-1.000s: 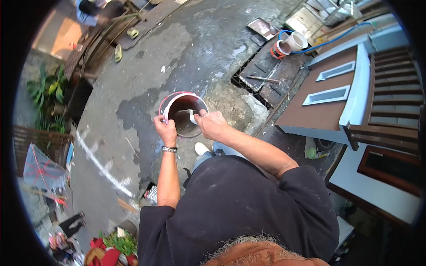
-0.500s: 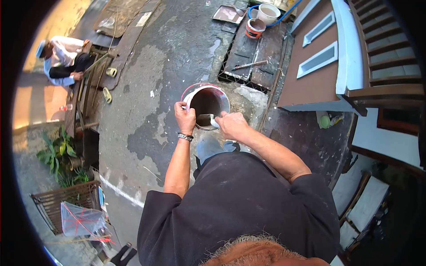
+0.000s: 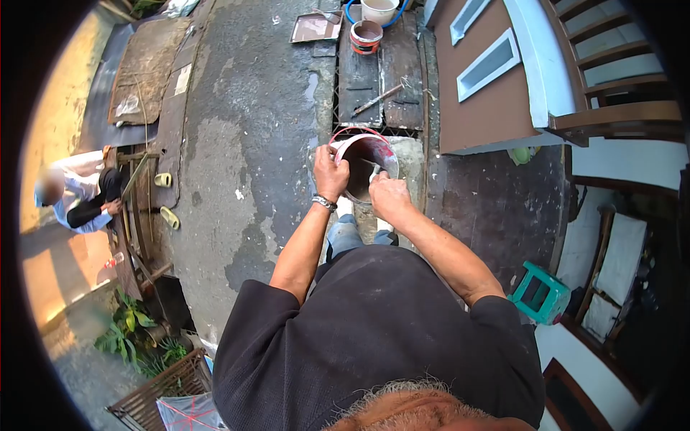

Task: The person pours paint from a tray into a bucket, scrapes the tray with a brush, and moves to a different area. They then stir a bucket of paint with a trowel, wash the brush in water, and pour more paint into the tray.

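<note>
A white bucket (image 3: 386, 159) with a pinkish-red handle is tilted in front of my body, its mouth facing up toward me. My left hand (image 3: 331, 174) is closed on the bucket's left rim, thumb toward the inside. In my right hand (image 3: 390, 197), fingers wrapped round it, is a white-handled tool (image 3: 374, 171) that reaches into the bucket. Its working end is too dim to name. Brownish residue coats the inside of the bucket, and pink smears mark its upper right wall.
Ahead on dark boards stand a red-labelled paint pail (image 3: 366, 44) and a white pail (image 3: 379, 10), beside a paint tray (image 3: 315, 29). A long-handled tool (image 3: 378, 99) lies nearer. A green stool (image 3: 540, 293) stands right. A person (image 3: 83, 194) sits left near slippers (image 3: 169, 218).
The view has turned and shifted, so the bucket and both hands appear further right. My right hand has moved with the tool along the bucket's right side. The green stool has come into view.
</note>
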`<state>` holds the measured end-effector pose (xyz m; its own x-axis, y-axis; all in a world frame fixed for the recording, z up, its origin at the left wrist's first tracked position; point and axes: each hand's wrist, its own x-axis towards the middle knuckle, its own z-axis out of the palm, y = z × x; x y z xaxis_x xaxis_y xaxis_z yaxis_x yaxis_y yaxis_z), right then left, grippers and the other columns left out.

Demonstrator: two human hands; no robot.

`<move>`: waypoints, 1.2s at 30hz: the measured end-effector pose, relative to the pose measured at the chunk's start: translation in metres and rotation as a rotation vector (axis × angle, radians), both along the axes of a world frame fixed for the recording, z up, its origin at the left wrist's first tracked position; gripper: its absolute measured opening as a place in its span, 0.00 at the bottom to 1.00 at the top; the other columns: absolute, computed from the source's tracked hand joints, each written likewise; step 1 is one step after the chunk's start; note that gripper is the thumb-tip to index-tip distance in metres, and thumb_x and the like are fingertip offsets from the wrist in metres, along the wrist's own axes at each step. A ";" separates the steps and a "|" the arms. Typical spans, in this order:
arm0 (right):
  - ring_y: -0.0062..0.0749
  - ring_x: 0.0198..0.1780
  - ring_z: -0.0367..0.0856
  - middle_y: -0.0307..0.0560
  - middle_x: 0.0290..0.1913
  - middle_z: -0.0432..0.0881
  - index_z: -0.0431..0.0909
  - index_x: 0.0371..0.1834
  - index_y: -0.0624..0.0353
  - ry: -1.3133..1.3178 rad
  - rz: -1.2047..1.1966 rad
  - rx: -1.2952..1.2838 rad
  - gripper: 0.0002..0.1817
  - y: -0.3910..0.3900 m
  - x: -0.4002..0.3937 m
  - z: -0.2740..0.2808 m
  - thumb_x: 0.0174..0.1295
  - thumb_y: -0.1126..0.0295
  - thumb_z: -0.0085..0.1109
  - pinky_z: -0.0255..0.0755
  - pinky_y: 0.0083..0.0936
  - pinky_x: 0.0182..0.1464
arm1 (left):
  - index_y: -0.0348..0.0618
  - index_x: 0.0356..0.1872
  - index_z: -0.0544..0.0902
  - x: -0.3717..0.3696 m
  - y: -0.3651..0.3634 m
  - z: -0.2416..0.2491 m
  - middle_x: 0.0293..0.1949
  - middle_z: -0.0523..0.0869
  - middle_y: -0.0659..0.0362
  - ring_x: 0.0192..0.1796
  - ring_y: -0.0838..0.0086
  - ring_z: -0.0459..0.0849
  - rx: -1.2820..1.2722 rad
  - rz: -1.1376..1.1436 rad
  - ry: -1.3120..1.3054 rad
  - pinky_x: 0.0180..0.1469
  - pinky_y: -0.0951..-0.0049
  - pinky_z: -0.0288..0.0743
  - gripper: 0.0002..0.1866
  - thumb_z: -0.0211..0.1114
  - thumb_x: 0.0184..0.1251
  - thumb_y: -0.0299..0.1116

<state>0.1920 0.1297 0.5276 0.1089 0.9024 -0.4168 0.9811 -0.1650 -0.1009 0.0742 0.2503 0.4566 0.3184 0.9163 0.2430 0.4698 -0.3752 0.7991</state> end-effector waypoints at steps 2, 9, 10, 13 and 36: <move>0.49 0.39 0.89 0.60 0.44 0.83 0.82 0.47 0.68 0.029 -0.028 -0.061 0.17 0.011 -0.002 0.004 0.59 0.68 0.57 0.82 0.43 0.40 | 0.37 0.35 0.72 0.008 0.013 -0.002 0.35 0.76 0.47 0.40 0.49 0.77 0.023 -0.063 0.014 0.43 0.54 0.73 0.11 0.59 0.48 0.23; 0.55 0.54 0.84 0.61 0.55 0.82 0.76 0.63 0.59 0.287 -0.313 -0.105 0.33 0.039 0.007 0.017 0.59 0.49 0.61 0.77 0.47 0.55 | 0.37 0.37 0.72 0.015 0.060 -0.017 0.36 0.76 0.47 0.38 0.50 0.77 -0.077 -0.192 0.027 0.43 0.56 0.73 0.13 0.60 0.48 0.24; 0.56 0.57 0.83 0.61 0.58 0.81 0.74 0.68 0.56 0.331 -0.375 -0.095 0.37 0.041 0.012 0.018 0.59 0.46 0.61 0.76 0.48 0.57 | 0.37 0.37 0.72 0.017 0.067 -0.021 0.36 0.76 0.47 0.39 0.49 0.77 -0.076 -0.215 0.024 0.43 0.54 0.73 0.13 0.61 0.48 0.24; 0.54 0.61 0.80 0.60 0.63 0.77 0.63 0.77 0.52 0.320 -0.447 -0.126 0.48 0.045 0.039 0.016 0.56 0.37 0.62 0.72 0.49 0.60 | 0.36 0.38 0.72 0.028 0.091 -0.025 0.37 0.75 0.46 0.39 0.49 0.77 -0.102 -0.280 0.040 0.43 0.54 0.73 0.14 0.61 0.48 0.24; 0.58 0.56 0.81 0.63 0.58 0.80 0.67 0.68 0.61 0.359 -0.669 0.242 0.33 0.326 0.290 -0.081 0.57 0.68 0.58 0.75 0.45 0.58 | 0.38 0.46 0.77 0.290 0.418 -0.040 0.47 0.79 0.47 0.52 0.49 0.79 -0.228 -1.125 0.081 0.55 0.57 0.74 0.21 0.64 0.46 0.26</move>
